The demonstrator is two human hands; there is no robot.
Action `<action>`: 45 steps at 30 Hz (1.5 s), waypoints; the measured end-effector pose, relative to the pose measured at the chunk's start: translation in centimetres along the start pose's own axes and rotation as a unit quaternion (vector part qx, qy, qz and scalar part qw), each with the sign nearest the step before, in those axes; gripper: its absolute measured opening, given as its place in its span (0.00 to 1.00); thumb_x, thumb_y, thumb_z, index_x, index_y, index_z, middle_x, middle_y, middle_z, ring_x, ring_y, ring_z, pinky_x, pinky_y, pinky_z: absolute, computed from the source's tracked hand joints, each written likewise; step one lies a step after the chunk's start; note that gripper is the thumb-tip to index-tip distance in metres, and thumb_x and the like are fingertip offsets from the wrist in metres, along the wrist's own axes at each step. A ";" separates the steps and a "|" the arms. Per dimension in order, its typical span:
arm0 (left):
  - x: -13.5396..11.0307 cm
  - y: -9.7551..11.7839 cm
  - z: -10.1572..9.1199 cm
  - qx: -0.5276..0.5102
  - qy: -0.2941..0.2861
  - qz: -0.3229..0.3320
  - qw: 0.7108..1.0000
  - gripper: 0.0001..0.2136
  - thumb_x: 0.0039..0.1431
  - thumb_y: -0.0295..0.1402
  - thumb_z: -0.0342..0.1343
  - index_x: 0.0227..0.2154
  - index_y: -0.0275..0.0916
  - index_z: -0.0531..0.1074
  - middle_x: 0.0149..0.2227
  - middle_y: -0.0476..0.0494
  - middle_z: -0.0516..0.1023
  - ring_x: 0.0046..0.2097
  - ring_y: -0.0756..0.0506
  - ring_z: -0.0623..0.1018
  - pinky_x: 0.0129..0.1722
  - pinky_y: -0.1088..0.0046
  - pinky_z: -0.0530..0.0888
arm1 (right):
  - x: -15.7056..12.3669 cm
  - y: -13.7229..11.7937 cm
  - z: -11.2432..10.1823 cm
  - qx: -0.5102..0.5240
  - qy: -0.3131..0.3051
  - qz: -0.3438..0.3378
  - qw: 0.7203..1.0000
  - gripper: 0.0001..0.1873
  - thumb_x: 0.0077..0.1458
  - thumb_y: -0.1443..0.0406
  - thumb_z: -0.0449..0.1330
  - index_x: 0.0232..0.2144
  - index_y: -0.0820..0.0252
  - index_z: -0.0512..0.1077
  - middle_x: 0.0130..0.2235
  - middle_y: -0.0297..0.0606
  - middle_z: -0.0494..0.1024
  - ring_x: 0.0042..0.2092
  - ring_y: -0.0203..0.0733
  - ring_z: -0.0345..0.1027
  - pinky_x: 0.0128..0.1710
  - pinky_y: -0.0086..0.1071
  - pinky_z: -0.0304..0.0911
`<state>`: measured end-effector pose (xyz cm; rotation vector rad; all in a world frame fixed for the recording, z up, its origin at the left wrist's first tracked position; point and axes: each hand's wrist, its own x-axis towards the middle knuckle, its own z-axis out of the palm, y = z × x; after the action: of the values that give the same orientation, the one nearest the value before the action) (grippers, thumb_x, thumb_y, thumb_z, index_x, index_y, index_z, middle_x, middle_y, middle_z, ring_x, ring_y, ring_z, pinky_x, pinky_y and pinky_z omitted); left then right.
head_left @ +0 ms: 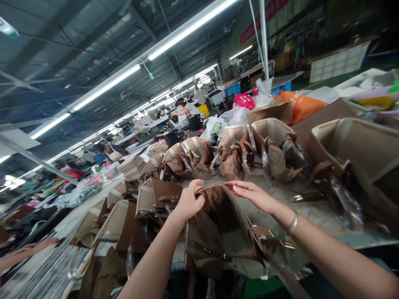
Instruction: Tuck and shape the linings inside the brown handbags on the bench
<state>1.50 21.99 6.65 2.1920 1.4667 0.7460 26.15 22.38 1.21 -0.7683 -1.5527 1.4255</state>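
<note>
A brown handbag (222, 232) stands in front of me with its mouth facing up and its dark lining showing. My left hand (190, 202) is at the bag's far left corner, fingers and thumb closed around the rim. Over the far right part of the same rim, my right hand (254, 194) has its fingers stretched out, their tips touching or very near the edge. A metal bracelet (294, 223) circles my right wrist. Beside the bag, a strap with a metal buckle (286, 244) lies on the right.
Several similar bags form a curve around the worktable (277, 195), including a large one (358, 153) at right. Plastic bags (229, 117) and an orange bag (301, 106) lie behind. Another person's hand (46, 243) reaches in at left. A seated person (187, 109) works farther back.
</note>
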 end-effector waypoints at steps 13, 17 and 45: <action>1.0 0.2 0.3 0.085 -0.033 0.025 0.996 0.17 0.57 0.30 0.49 0.49 0.36 0.69 0.49 0.40 0.75 0.50 0.45 0.73 0.53 0.65 0.66 | -2.7 5.5 -1.9 0.098 0.079 0.092 0.988 0.33 0.43 0.44 0.62 0.44 0.62 0.73 0.40 0.45 0.77 0.40 0.46 0.71 0.45 0.39 0.66; 0.6 0.5 0.3 0.051 -0.024 0.010 0.998 0.19 0.54 0.37 0.54 0.49 0.37 0.69 0.46 0.41 0.76 0.46 0.44 0.75 0.50 0.67 0.68 | -2.7 5.3 -2.1 0.103 0.090 0.075 0.988 0.32 0.43 0.45 0.62 0.43 0.63 0.74 0.40 0.44 0.77 0.40 0.44 0.71 0.44 0.38 0.66; -0.2 1.8 -0.3 0.188 -0.006 -0.040 0.981 0.13 0.55 0.38 0.53 0.39 0.38 0.75 0.40 0.43 0.79 0.41 0.44 0.76 0.44 0.70 0.69 | -5.5 4.8 -1.3 0.035 0.005 0.027 0.999 0.27 0.51 0.48 0.57 0.45 0.61 0.73 0.41 0.40 0.76 0.40 0.45 0.70 0.42 0.34 0.64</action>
<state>2.53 21.10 7.92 2.3797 1.8002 0.4550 29.18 18.90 -4.56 -0.7803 -1.4756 1.5053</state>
